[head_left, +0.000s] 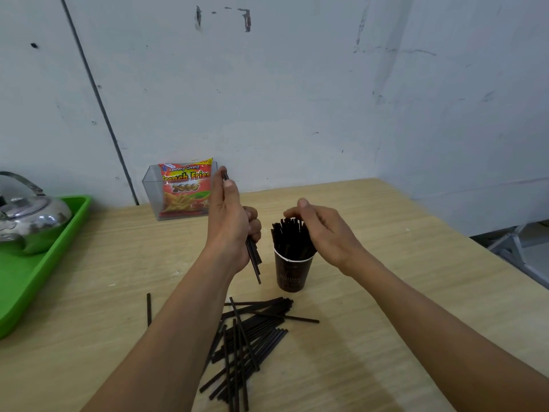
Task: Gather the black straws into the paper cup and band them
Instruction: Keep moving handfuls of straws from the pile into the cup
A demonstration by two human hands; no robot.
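A dark brown paper cup (292,273) stands upright on the wooden table (386,263), packed with several black straws (286,236) that stick out of its top. My right hand (320,230) rests over the straw tops with its fingers loosely curled around them. My left hand (231,221), just left of the cup, grips a small upright bundle of black straws (255,260); their ends show above and below the fist. A loose pile of black straws (246,343) lies on the table in front of the cup, partly under my left forearm. One single straw (148,309) lies apart to the left.
A clear plastic box holding a red French Fries snack bag (185,188) stands against the wall behind my left hand. At the left, a green tray (35,272) carries a shiny metal kettle (28,215). The table's right edge (487,251) drops off by the wall corner.
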